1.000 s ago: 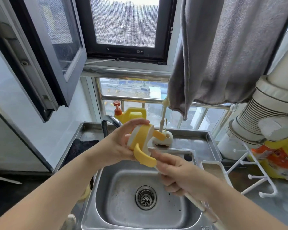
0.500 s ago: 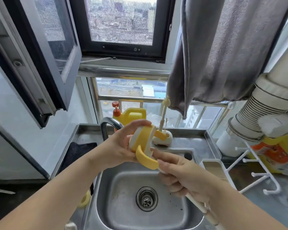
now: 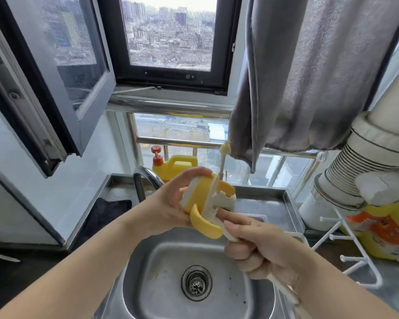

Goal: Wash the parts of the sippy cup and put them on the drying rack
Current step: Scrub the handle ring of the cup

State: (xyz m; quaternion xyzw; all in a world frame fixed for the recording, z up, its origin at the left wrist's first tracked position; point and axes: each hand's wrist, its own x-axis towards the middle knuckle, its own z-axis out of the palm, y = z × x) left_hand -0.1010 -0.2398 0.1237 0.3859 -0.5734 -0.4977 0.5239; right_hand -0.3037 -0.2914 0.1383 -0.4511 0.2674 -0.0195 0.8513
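Yellow-and-white plastic sippy cup lid (image 3: 203,199), frame centre above the sink (image 3: 161,284): judging light, rigid, slippery if wet. Left hand (image 3: 168,206) grips its round body, thumb on top, the best hold; handles look like poor purchase. Right hand (image 3: 260,247) clenches a white brush handle (image 3: 283,290), tip hidden under lid. Drying rack (image 3: 355,245) lower right

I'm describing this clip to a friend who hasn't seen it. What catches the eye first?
The yellow and white sippy cup lid, held in the left hand above the steel sink, while the right hand grips a white brush handle pointed into it. Behind it stands a yellow soap bottle on the ledge, and a grey towel hangs at upper right.
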